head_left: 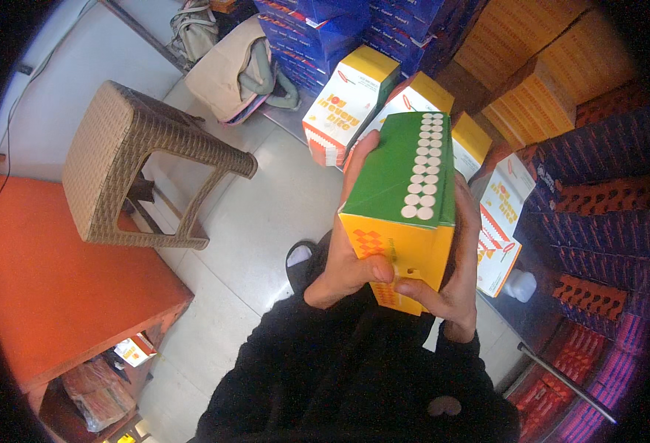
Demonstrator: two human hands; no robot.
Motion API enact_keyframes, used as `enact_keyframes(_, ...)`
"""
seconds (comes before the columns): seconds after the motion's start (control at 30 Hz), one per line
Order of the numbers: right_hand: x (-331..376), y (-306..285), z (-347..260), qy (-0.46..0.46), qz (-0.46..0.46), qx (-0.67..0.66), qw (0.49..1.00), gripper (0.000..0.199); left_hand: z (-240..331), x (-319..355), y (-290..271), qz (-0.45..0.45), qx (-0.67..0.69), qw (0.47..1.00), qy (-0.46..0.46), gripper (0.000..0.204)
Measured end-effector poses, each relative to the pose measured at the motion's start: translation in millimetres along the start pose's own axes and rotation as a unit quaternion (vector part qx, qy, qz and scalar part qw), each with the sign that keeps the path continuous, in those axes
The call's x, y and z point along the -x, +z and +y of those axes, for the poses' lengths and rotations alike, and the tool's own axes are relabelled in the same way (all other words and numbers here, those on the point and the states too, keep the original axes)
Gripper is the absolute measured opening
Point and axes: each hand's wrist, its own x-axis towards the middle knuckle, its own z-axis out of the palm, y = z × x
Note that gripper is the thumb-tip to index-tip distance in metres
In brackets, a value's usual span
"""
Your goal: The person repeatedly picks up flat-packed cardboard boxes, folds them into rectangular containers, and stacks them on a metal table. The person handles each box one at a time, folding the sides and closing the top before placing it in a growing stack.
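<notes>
Carton (397, 210) gripped between left hand (343, 258) and right hand (464, 277)

Fingers of both hands are closed around the carton, the left set along one side, the right set along the other; some fingertips are hidden behind it. Both thumbs press its yellow-and-orange end, their tips near each other beside a small hole. Its green face, with rows of white dots, lies between the two sets of fingers.

Just beyond the fingers stand white-and-yellow cartons (348, 105), running round to the right of the right hand. Farther past the fingertips rise stacked blue boxes (306, 44), with yellow boxes (535, 92) ahead and to the right.

Left of the left fingers stands a wicker-textured stool (104, 162), and beyond its near end an orange-topped table (59, 280). A beige bag (222, 77) with green handles lies ahead and left.
</notes>
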Motion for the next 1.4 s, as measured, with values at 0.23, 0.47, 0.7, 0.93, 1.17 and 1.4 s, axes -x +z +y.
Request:
enact_keyframes(0.23,4.3,9.0,-6.2,0.009,0.045,-0.085,0.995,0.129,12.2,-7.7,12.5,-0.024,0.103,0.994,-0.032,0.135)
enact_keyframes(0.47,1.8,10.9,-3.9,0.031,0.007,-0.094,0.995,0.137,-6.3,-10.6,20.3,-0.01,0.116,0.993,-0.009,0.135)
enact_keyframes(0.7,-0.4,10.1,-13.9,0.176,-0.012,-0.139,0.974,0.12,-29.7,-13.3,15.8,-0.021,0.084,0.995,0.052,0.129)
enact_keyframes(0.93,12.3,1.0,12.1,0.192,0.031,-0.171,0.966,0.104,-19.3,-23.7,-0.1,-0.036,-0.202,0.974,0.1,0.063)
enact_keyframes(1.17,33.0,3.7,18.5,0.169,0.107,-0.299,0.933,0.103,-18.8,-20.9,-8.7,0.019,-0.234,0.972,0.004,0.04)
enact_keyframes(1.4,35.2,7.3,21.6,0.139,0.059,-0.269,0.951,0.091,-23.7,-13.2,-10.3,0.079,-0.303,0.949,0.038,0.045)
